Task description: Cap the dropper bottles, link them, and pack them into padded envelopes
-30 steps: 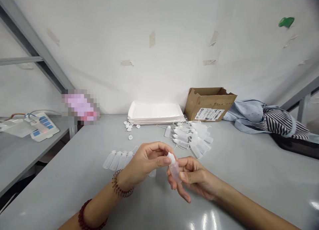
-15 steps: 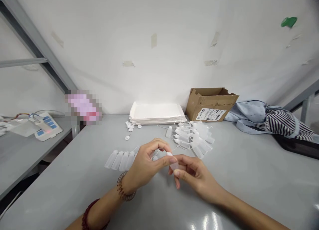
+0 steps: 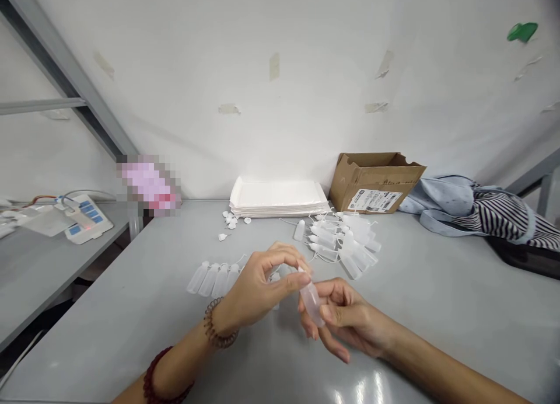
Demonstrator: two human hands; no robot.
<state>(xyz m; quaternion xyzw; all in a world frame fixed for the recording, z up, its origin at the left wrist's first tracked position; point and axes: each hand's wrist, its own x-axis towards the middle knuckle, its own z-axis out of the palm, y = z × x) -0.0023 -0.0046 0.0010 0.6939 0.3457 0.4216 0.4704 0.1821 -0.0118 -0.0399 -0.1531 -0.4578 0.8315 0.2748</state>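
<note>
A: What sits at the far left?
B: A white device (image 3: 90, 220) with blue buttons, on a side table (image 3: 30, 261).

A: And on the main table (image 3: 144, 310)?
B: At least 4 translucent bottles in a row (image 3: 214, 280), running behind the left hand, then some small white caps (image 3: 230, 220) farther back, 1 lying apart from the others.

A: That left hand (image 3: 258, 287)?
B: Its thumb and fingertips pinch the top of a held bottle (image 3: 312, 305), covering much of that end. A white stack (image 3: 280, 197) lies beyond, against the wall.

A: Where is the held bottle exactly?
B: Between the 2 hands, above the table, tilted with its top to the left.

A: The right hand (image 3: 352, 313)?
B: Thumb and fingers grip the bottle's lower body; at least 1 finger extends below it.

A: Farther right?
B: A heap of bottles (image 3: 350, 246), a cardboard box (image 3: 376, 182) behind it, then a striped cloth (image 3: 501, 214).
</note>
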